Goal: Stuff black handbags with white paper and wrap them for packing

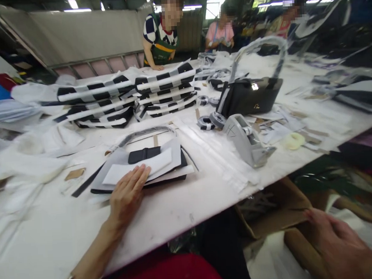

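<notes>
My left hand [129, 191] lies flat, fingers stretched, on a white foam sheet [156, 163]. Under the sheet, a dark handbag [97, 190] rests on its side on the table, with grey wrapping, a black strap tab [143, 154] and a wrapped handle [133, 135] showing. Low at the right, my right hand [341, 241] is blurred by motion, its fingers bent together beside an open cardboard box [278, 211]. What those fingers hold, if anything, cannot be made out.
Stacks of black-and-white wrapped bags [165, 95] stand at the back. A black handbag [248, 97] sits upright behind a grey tape dispenser [244, 141]. Clear plastic bags [214, 154] cover the table [164, 214] nearby. A co-worker [159, 38] leans over the far side.
</notes>
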Demonstrator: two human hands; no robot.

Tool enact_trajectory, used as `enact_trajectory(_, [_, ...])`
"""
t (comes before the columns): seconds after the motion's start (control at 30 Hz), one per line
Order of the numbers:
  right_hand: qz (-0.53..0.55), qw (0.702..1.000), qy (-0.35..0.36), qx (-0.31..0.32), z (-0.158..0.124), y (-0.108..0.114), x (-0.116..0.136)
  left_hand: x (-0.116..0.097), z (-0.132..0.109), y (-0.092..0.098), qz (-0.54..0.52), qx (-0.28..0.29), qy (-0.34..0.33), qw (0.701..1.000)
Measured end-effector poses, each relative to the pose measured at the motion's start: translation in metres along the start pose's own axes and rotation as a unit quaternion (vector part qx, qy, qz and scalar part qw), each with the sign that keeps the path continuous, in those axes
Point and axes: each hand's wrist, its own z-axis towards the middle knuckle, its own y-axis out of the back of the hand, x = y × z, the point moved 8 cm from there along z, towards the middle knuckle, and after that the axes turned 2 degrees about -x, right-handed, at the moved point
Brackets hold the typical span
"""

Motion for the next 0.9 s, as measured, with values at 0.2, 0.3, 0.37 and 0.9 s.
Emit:
enact_trajectory(0.2, [0.165,0.982,0.087,0.003,-0.015,-0.004,0.117,0.0,0.0,0.0,-0.018,-0.017,-0.006,1.0])
enact_trajectory(0.3, [0.147,0.955,0.252,0.051,-0.019,-0.028,0.19,0.0,0.0,0.001,-0.024,-0.029,-0.003,0.999])
enact_trajectory(0.37, [0.125,0.923,0.358,0.067,-0.017,-0.047,0.235,0.001,-0.001,0.001,-0.028,-0.034,0.0,0.999])
enact_trajectory(0.9, [-0.238,0.865,0.43,0.103,0.013,-0.143,0.306,0.001,-0.007,-0.006,-0.021,-0.036,0.016,0.999])
